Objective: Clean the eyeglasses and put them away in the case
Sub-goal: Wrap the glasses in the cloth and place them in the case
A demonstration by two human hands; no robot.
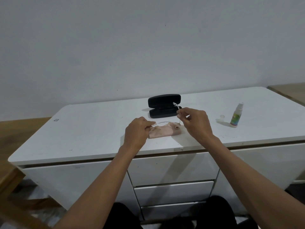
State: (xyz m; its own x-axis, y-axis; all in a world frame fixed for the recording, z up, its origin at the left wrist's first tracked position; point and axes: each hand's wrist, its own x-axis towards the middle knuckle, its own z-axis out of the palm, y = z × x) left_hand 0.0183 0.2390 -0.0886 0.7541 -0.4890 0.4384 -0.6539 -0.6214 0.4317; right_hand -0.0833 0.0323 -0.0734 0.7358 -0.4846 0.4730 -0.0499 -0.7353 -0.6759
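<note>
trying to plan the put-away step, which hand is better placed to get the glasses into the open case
Right, probably. The right hand pinches the eyeglasses right in front of the open case; the left hand holds the other temple farther off, over the cloth.

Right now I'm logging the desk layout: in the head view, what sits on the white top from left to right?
Left hand → pink cleaning cloth → right hand → clear cap → spray bottle. The open black glasses case and the clear eyeglasses overlap the hands, so they are left out.
</note>
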